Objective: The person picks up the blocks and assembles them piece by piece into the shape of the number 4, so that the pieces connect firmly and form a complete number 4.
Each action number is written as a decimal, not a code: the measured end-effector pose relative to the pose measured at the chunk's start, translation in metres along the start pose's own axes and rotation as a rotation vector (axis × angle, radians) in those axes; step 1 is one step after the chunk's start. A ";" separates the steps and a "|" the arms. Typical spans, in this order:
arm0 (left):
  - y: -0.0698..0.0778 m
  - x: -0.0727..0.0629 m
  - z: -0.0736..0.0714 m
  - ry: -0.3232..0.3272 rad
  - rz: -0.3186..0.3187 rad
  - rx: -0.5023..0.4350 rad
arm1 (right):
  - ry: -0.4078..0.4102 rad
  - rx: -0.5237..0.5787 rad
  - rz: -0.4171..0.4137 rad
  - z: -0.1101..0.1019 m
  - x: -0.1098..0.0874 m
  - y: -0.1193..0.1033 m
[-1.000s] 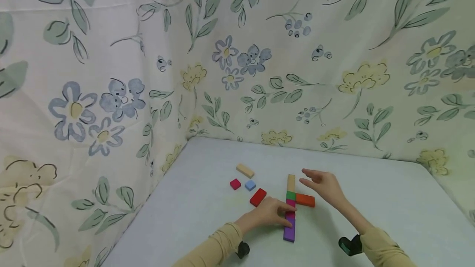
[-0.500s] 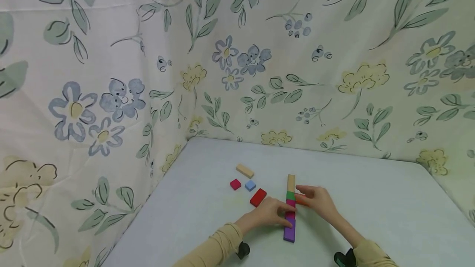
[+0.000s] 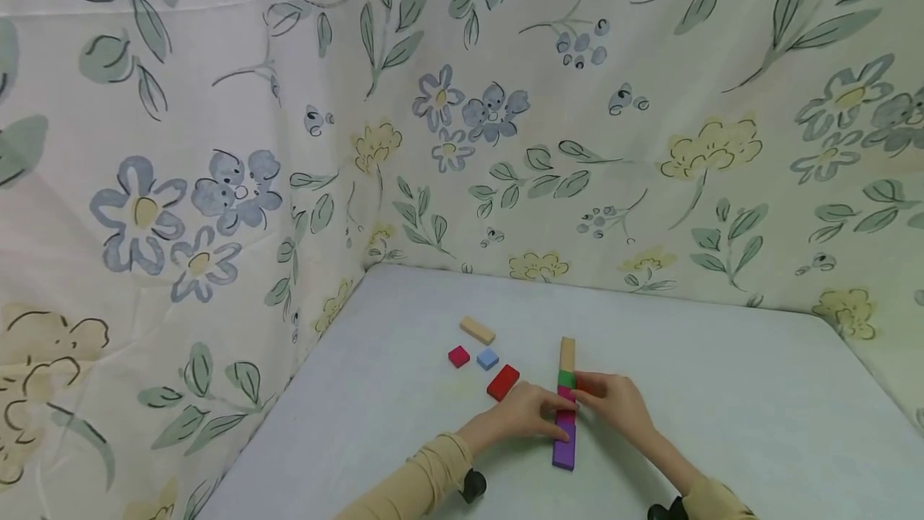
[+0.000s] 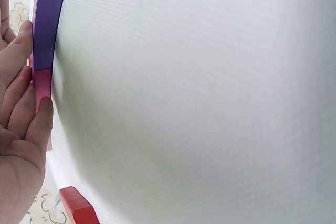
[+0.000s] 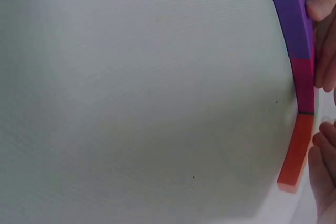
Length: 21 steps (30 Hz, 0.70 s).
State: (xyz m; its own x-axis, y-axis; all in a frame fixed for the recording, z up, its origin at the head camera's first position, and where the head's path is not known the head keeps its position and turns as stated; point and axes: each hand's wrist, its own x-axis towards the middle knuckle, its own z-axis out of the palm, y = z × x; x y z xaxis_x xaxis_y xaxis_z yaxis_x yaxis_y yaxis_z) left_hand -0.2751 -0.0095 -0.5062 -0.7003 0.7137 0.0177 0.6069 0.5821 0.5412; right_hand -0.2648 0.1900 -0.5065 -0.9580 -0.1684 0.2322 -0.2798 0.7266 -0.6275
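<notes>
Touching purple block (image 3: 564, 454): left grip (image 3: 521, 414)

The white table (image 3: 729, 392) carries a tan block (image 3: 477, 331), red cube (image 3: 459, 357), blue cube (image 3: 488, 359), red block (image 3: 503, 383), and a row: second tan block (image 3: 568, 354), green block (image 3: 566, 379), magenta block (image 5: 304, 85), purple block (image 3: 564, 455), with an orange block (image 5: 296, 153) apparently resting alongside.

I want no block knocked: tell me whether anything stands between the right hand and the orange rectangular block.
Nothing visible does: the right wrist view shows the right hand close beside the orange rectangular block, no other block between, contact unclear.
</notes>
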 end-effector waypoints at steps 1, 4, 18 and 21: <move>0.000 0.000 0.000 0.002 0.002 0.002 | 0.010 -0.015 -0.007 0.000 -0.001 0.000; 0.001 0.001 0.000 0.010 0.012 0.015 | 0.036 -0.046 -0.027 0.001 -0.003 0.000; -0.001 0.002 0.000 0.003 0.044 0.011 | 0.109 -0.105 -0.103 0.010 -0.006 -0.001; -0.001 0.002 0.000 0.000 0.046 0.010 | 0.126 -0.107 -0.123 0.011 -0.007 -0.001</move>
State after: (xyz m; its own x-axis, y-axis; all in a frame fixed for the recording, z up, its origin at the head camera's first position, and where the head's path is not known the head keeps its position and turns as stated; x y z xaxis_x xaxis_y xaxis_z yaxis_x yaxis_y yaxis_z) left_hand -0.2770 -0.0086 -0.5062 -0.6715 0.7398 0.0419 0.6422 0.5528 0.5310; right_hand -0.2585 0.1828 -0.5158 -0.8995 -0.1805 0.3980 -0.3797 0.7736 -0.5073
